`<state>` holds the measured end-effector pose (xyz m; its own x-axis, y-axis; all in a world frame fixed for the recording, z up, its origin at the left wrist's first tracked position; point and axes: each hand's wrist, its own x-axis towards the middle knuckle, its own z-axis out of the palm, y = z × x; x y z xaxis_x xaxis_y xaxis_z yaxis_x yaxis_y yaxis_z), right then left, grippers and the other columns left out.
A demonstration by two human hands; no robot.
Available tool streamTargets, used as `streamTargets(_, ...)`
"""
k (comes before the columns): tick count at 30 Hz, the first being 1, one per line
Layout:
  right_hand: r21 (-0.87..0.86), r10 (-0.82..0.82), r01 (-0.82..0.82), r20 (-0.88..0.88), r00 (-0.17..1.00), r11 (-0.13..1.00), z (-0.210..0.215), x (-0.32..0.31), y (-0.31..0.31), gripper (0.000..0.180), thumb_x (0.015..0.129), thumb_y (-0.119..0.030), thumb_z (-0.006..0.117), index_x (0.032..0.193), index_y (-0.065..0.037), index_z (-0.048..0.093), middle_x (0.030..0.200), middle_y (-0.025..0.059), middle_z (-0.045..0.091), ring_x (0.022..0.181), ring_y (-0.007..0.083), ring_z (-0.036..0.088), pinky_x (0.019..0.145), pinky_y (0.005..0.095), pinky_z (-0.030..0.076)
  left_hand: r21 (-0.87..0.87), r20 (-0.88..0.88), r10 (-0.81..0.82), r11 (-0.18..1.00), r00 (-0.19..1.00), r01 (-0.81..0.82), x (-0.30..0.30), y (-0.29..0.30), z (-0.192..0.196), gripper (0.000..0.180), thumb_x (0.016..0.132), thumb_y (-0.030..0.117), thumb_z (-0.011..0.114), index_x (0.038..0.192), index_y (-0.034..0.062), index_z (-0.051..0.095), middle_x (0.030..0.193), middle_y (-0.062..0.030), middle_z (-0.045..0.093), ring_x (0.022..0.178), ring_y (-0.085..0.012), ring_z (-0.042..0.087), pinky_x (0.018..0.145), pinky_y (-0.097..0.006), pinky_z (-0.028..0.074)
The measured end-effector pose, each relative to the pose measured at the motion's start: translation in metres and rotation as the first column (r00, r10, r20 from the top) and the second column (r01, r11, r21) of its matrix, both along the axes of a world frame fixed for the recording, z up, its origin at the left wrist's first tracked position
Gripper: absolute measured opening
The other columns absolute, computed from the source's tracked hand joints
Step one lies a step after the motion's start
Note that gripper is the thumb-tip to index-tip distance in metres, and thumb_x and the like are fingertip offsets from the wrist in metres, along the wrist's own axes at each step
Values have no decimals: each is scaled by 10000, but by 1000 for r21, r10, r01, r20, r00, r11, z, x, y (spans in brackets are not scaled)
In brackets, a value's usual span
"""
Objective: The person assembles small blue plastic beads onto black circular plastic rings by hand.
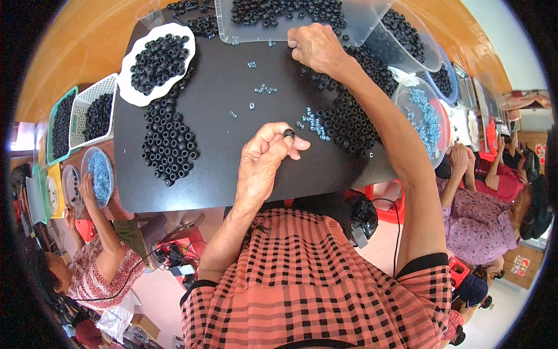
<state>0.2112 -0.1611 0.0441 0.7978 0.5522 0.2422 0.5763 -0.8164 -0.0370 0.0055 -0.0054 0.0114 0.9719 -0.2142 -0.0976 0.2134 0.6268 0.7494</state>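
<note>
We log one black bead (289, 133) pinched in left hand (260, 164); right hand (318, 49) curled beside one clear bin (247, 35), grasp indeterminable.

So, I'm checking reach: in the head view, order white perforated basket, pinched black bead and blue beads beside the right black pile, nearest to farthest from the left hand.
1. Pinched black bead, in the left hand
2. Blue beads, just right of it
3. White perforated basket, far left
</note>
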Motion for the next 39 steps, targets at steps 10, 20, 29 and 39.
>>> streamTargets(10,769,386,245,-535,751,590,11,-91,0,136,797,20,579,917,-1,641,768,-55,582,686,0,524,602,159,417,-119,-31,-13,993,999,9,2,5,-2,155,947,74,469,1062,-5,538,932,-158,663,783,-164,595,738,-287,471)
streamTargets(20,953,514,287,-294,806,96,-17,-162,13,51,833,52,596,877,26,593,858,52,599,641,80,587,527,220,499,-102,-57,18,994,998,-24,3,4,-2,213,919,58,525,1089,-54,586,949,-121,636,830,-177,583,759,-300,476)
streamTargets(29,963,392,112,-203,897,243,-23,-163,13,78,776,53,630,841,14,610,890,68,609,687,90,584,574,231,497,-176,-47,-7,984,999,-2,3,5,-3,215,915,63,532,1075,-63,601,945,-94,620,838,-165,572,765,-301,474)
streamTargets(39,876,349,-118,-60,935,467,-17,-163,13,138,717,46,645,845,-4,627,856,84,608,710,125,598,605,252,479,-156,3,47,987,999,-46,-2,1,-1,219,924,73,505,1092,-55,562,927,-77,604,816,-143,565,760,-290,462)
